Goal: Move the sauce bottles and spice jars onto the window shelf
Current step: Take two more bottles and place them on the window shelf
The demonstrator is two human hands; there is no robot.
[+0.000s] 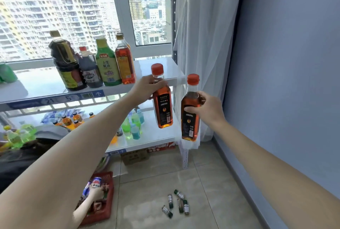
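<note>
My left hand [147, 86] grips the shoulder of an amber red-capped bottle [162, 107], held just in front of the white window shelf [161, 74] near its right end. My right hand [204, 108] grips a second matching amber bottle [190, 118] further right, in front of the shelf post and curtain. Several sauce bottles stand on the shelf: a dark soy bottle [64, 61], a smaller dark bottle [90, 70], a green bottle [107, 63] and an orange-red bottle [125, 61]. Several small green-capped spice jars [179, 204] lie on the floor tiles.
The lower shelf [158, 133] holds drink bottles [132, 125]. Another person's hand [95, 193] reaches into a red basket [99, 203] on the floor. Cardboard boxes [135, 156] sit under the rack. A white curtain [206, 44] and a blue wall [285, 63] are at right.
</note>
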